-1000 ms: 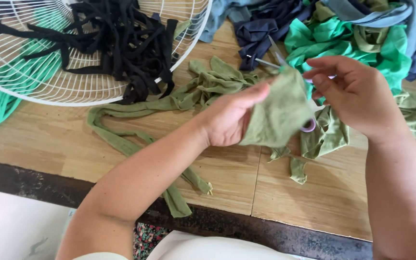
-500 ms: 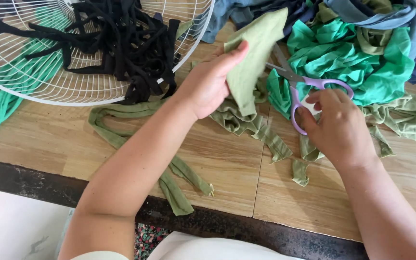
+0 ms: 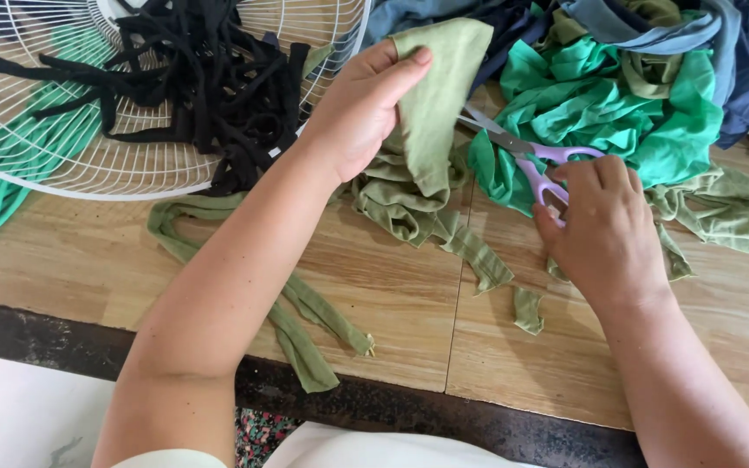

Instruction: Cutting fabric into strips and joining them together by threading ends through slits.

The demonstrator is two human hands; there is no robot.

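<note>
Cloth [image 3: 435,95] is pinched upright by the left hand [image 3: 357,108]; scissors [image 3: 526,160], gripped by the right hand [image 3: 604,221], are opened against its edge above the surface [image 3: 392,286].

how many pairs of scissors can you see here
1: purple-handled scissors in the right hand, blades at the olive fabric piece held up by the left hand. Others may lie under the cloth piles.

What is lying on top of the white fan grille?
A tangled heap of black fabric strips lies on the white fan grille. Through its wires, wooden table and bright green cloth show beneath. What lies under the black heap is hidden.
</note>
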